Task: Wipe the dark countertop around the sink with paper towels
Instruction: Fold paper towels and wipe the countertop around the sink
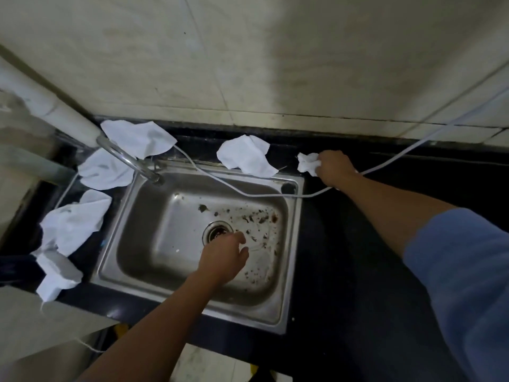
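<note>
Black stone table (344, 244) surrounds a stainless steel sink (137, 230), seen from above by the person working at it. The right hand (334, 168) is just past the sink's back right corner, fingers clenched around a crumpled white paper towel (308, 164) that is pressed to the table. The left hand (224, 256) hangs over the sink basin close to the drain (216, 231), fingers loosely curled, with nothing visible in it.

Five more towels lie unfolded around the sink: one (245, 155) behind its back edge, two (137, 139) (106, 170) at its back left corner around the tap (129, 158), and two (74, 219) (56, 274) along its left side. A white cord (248, 188) crosses the sink's back edge and trails off to the right, passing under the right hand. Brown specks (256, 216) dot the basin floor.

The job looks partly done. The wiping is now at the back right of the sink. The broad stretch right of the sink and the narrow strip in front probably remain, and the loose towels are yet to be gathered. The dark surface hides whether any part is clean.
</note>
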A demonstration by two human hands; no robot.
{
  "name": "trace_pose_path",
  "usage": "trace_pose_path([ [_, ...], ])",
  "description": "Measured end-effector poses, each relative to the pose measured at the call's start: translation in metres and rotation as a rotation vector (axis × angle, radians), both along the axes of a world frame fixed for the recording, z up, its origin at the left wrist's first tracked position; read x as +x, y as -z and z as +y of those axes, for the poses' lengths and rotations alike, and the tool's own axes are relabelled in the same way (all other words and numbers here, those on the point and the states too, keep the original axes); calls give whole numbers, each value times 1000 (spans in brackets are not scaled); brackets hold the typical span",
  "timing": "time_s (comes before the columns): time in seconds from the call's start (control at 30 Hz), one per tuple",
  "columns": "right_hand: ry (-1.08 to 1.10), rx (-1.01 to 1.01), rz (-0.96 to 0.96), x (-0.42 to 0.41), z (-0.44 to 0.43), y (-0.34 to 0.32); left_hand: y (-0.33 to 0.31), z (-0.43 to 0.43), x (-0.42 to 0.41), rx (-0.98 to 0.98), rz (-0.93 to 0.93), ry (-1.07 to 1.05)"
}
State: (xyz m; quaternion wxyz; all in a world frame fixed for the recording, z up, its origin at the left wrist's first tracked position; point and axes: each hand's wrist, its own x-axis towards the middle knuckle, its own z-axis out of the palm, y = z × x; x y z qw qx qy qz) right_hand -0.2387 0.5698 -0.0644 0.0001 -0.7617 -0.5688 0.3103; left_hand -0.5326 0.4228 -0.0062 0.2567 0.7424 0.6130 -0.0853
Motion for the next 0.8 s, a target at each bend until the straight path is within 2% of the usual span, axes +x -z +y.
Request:
trace_pose_path([
  [0.13, -65, 300, 55, -6, -15, -42, -3, 4, 6, 20, -33, 51],
  [0.23, -105, 427, 25, -14, -40, -79, -7, 6, 10, 59, -50, 114],
  [0.33, -128, 471, 1, -19, -90, -105, -12, 10, 10, 85, -82, 181],
  [0.43, -125, 394, -25, -17, -155, -104, -11, 11, 11, 110, -88, 251],
  [0.6, -90, 115, -184, -5, -261, -67, -4, -9, 32, 74, -144, 371],
  [0.67, -97, 27, -164, -7, -300, -51, 1, -24, 41, 38, -138, 412],
  [0.8, -9, -70, 11, -13, -361, -22, 15, -48, 56, -11, -122, 507],
])
